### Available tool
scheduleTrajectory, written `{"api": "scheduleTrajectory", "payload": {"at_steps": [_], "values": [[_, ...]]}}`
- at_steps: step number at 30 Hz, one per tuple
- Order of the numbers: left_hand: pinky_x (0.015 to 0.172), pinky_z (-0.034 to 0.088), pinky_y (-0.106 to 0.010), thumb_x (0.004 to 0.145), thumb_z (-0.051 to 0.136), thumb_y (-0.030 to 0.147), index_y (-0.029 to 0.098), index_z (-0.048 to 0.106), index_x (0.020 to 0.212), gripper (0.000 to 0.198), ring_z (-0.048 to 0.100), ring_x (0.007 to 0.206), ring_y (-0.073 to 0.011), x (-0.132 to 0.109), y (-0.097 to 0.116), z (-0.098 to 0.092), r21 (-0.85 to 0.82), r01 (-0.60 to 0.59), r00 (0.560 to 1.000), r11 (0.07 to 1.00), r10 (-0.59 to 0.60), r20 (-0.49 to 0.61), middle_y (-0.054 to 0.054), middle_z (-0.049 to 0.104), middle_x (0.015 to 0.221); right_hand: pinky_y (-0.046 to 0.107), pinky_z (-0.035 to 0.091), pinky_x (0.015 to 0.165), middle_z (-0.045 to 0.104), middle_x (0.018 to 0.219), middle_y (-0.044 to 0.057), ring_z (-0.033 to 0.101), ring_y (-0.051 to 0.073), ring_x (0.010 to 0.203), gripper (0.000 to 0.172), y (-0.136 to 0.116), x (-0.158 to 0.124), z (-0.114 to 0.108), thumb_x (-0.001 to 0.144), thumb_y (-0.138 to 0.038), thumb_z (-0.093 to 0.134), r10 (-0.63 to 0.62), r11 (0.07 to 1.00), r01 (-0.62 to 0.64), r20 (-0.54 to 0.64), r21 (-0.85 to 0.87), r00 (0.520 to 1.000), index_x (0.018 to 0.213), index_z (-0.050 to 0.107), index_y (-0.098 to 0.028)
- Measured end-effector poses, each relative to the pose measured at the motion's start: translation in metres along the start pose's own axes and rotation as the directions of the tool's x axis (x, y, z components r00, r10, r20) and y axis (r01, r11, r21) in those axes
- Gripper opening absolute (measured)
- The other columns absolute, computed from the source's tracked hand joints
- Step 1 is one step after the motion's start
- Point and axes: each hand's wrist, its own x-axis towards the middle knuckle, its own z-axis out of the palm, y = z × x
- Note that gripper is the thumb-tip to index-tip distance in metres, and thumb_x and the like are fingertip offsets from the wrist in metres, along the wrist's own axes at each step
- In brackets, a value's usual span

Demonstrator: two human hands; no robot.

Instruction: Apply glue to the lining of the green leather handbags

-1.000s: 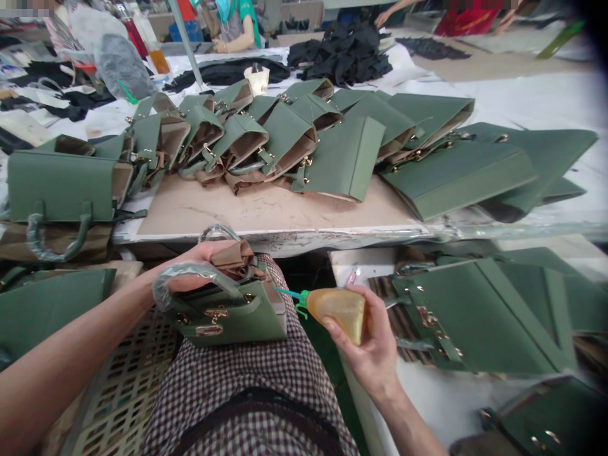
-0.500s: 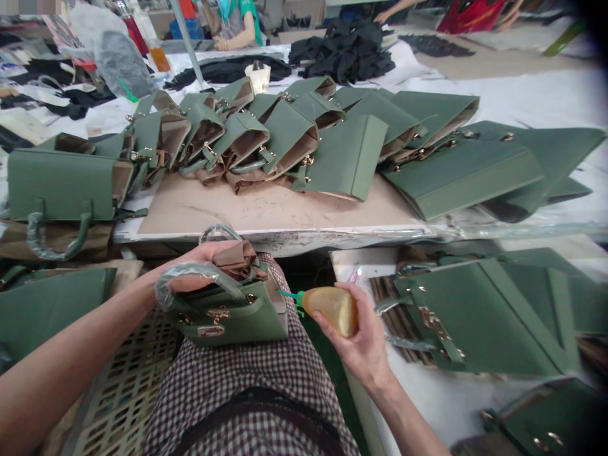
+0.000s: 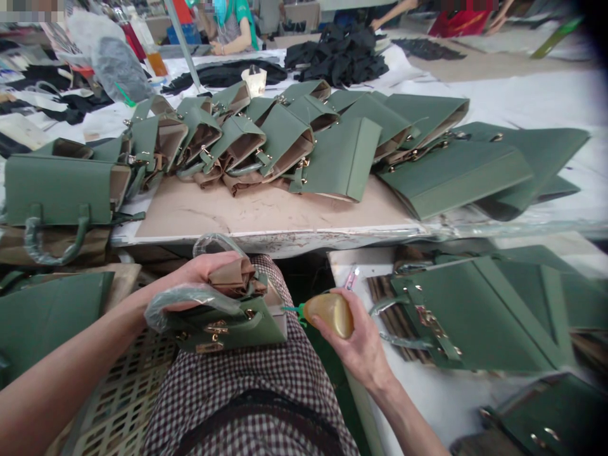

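A small green handbag (image 3: pixel 237 326) with gold clasps rests on my lap, its handles wrapped in clear plastic. My left hand (image 3: pixel 202 272) reaches into its open top, gripping the brown lining and rim. My right hand (image 3: pixel 361 345) holds a yellowish squeeze bottle (image 3: pixel 329 312) with a green nozzle. The nozzle tip points left and sits just beside the bag's right side.
Several green handbags (image 3: pixel 285 136) lie in a row on the workbench (image 3: pixel 266 212) ahead. More green bags (image 3: pixel 475 310) lie on a lower surface to my right, others at my left (image 3: pixel 61 183). A plastic crate (image 3: pixel 118 392) stands below left. People work at the far tables.
My right hand has brought the squeeze bottle left and closer to the bag. My left hand has tilted the bag's front side down a little.
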Motion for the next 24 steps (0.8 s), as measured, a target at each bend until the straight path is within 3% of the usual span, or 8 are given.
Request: {"api": "scheduleTrajectory", "payload": {"at_steps": [5,9,15,20,24], "values": [[0.086,0.05,-0.034,0.086,0.077,0.032,0.021,0.065,0.105,0.025,0.065,0.098,-0.0237,-0.009,0.012,0.011,0.247,-0.075,0.997,0.966,0.071,0.023,-0.006,0.069,0.111,0.051,0.055,0.096,0.07,0.115,0.01,0.069,0.033,0.1,0.05,-0.006,0.007,-0.01,0.089,-0.057,0.075,0.127,0.991,-0.129,0.047,0.047,0.991,0.123,0.059,-0.023],[0.085,0.048,-0.03,0.091,0.062,0.014,0.023,0.06,0.102,0.014,0.065,0.098,-0.0193,-0.025,0.025,0.028,0.312,-0.028,1.0,0.95,0.023,0.021,-0.001,0.068,0.11,0.047,0.057,0.087,0.073,0.106,0.008,0.07,0.032,0.091,0.049,-0.014,0.012,-0.017,0.084,-0.057,0.075,0.204,0.974,-0.213,0.106,0.078,0.973,0.117,0.062,-0.022],[0.09,0.045,-0.027,0.082,0.052,-0.006,0.026,0.054,0.105,0.04,0.064,0.105,-0.0153,-0.047,0.035,0.045,0.294,-0.018,0.998,0.956,0.001,0.059,0.002,0.065,0.116,0.046,0.059,0.081,0.074,0.11,0.01,0.071,0.034,0.095,0.055,-0.016,0.008,-0.023,0.081,-0.059,0.072,0.292,0.946,-0.312,0.191,0.085,0.937,0.118,0.063,-0.021],[0.092,0.046,-0.029,0.075,0.052,-0.007,0.027,0.051,0.11,0.05,0.064,0.109,-0.0185,-0.059,0.036,0.054,0.285,-0.049,0.994,0.957,0.02,0.106,0.0,0.065,0.12,0.052,0.053,0.097,0.07,0.12,0.011,0.068,0.035,0.105,0.058,-0.004,0.003,-0.019,0.084,-0.06,0.076,0.212,0.97,-0.221,0.087,0.102,0.973,0.125,0.06,-0.022],[0.091,0.046,-0.03,0.074,0.053,-0.005,0.027,0.052,0.116,0.053,0.065,0.107,-0.0195,-0.064,0.035,0.059,0.293,-0.052,0.992,0.955,0.016,0.124,-0.001,0.066,0.121,0.05,0.054,0.098,0.069,0.124,0.01,0.067,0.034,0.108,0.054,-0.004,0.002,-0.02,0.085,-0.057,0.078,0.156,0.981,-0.168,0.118,0.097,0.981,0.124,0.061,-0.023]]}}
